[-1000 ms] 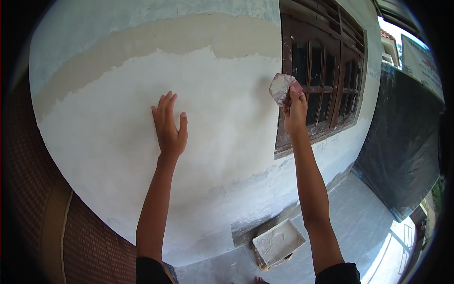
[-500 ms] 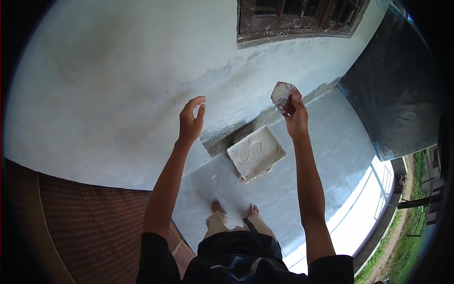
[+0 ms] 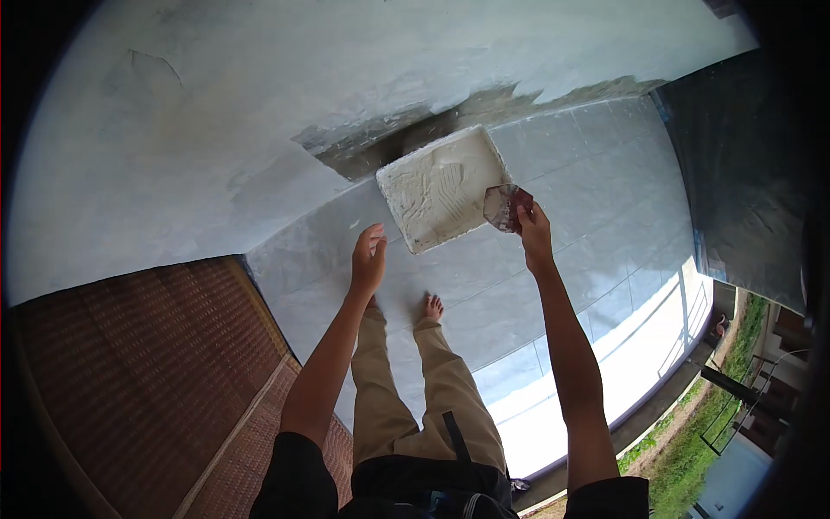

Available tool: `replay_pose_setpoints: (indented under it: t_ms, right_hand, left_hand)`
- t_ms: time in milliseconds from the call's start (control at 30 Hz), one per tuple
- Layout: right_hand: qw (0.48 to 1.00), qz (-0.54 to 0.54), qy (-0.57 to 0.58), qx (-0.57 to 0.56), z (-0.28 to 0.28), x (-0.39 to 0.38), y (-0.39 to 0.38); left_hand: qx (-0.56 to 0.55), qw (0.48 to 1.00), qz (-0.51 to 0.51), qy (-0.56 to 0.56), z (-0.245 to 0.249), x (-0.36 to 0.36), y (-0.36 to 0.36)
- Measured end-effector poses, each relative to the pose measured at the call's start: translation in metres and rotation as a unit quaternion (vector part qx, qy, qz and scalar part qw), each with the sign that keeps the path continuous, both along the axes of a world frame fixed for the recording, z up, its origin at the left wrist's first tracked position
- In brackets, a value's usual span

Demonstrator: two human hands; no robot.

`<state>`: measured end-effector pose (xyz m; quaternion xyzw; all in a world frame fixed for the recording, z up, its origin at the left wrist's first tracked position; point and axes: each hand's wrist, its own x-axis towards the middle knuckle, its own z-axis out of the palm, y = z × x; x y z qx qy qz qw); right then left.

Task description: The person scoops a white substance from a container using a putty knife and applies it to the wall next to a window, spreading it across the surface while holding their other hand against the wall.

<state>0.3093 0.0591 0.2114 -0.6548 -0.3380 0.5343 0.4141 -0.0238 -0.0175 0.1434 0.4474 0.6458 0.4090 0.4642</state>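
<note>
A scraper [image 3: 504, 208] with a pale, smeared blade and dark red handle is held in my right hand [image 3: 534, 232]. Its blade overlaps the lower right edge of a rectangular tray [image 3: 399, 227]; whether they touch I cannot tell. White paste [image 3: 445, 186] with ridged marks spreads over the inside of the tray. My left hand [image 3: 370, 251] is raised at the tray's lower left, fingers curved and apart, holding nothing.
A whitish wall [image 3: 233, 112] with bare grey patches rises behind the tray. Grey floor tiles [image 3: 588, 164] extend to the right. Woven brown matting [image 3: 147, 372] lies at lower left, and a dark sheet [image 3: 743, 164] hangs at right. My bare foot [image 3: 434, 307] is below the tray.
The view has tilted down, so the window is out of sight and the tray appears larger and higher. My right hand has come down with the scraper beside the tray; my left hand is lower too.
</note>
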Motion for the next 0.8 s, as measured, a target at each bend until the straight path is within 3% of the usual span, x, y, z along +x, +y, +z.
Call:
replay_pose_setpoints:
  t_ms: [67, 133, 167, 233, 367, 433, 500, 667, 800]
  right_hand:
    - [0.998, 0.039, -0.056, 0.003, -0.023, -0.002, 0.001]
    - [0.958, 0.122, -0.24, 0.099, -0.043, -0.008, 0.004]
    - [0.958, 0.126, -0.239, 0.093, -0.054, -0.009, 0.008]
    - [0.908, 0.23, -0.257, 0.241, -0.077, -0.01, 0.023]
    - [0.851, 0.336, -0.358, 0.187, -0.112, -0.016, 0.049]
    - [0.767, 0.416, -0.428, 0.234, -0.13, -0.019, 0.061]
    - [0.769, 0.433, -0.415, 0.221, -0.141, -0.024, 0.068]
    - [0.705, 0.539, -0.437, 0.146, -0.161, -0.029, 0.084]
    - [0.689, 0.549, -0.45, 0.145, -0.166, -0.03, 0.086]
  left_hand:
    - [-0.024, 0.999, 0.026, -0.021, -0.033, 0.014, -0.013]
    - [-0.041, 0.998, 0.034, -0.023, -0.064, 0.022, -0.022]
    - [-0.048, 0.998, 0.036, -0.024, -0.075, 0.025, -0.024]
    - [-0.07, 0.997, 0.027, -0.018, -0.097, 0.033, -0.023]
    - [-0.093, 0.993, 0.055, -0.04, -0.142, 0.049, -0.018]
    - [-0.09, 0.993, 0.063, -0.04, -0.16, 0.056, -0.015]
    - [-0.084, 0.993, 0.07, -0.041, -0.171, 0.06, -0.012]
    - [-0.076, 0.992, 0.079, -0.066, -0.184, 0.067, -0.002]
    - [-0.093, 0.992, 0.051, -0.072, -0.182, 0.068, 0.001]
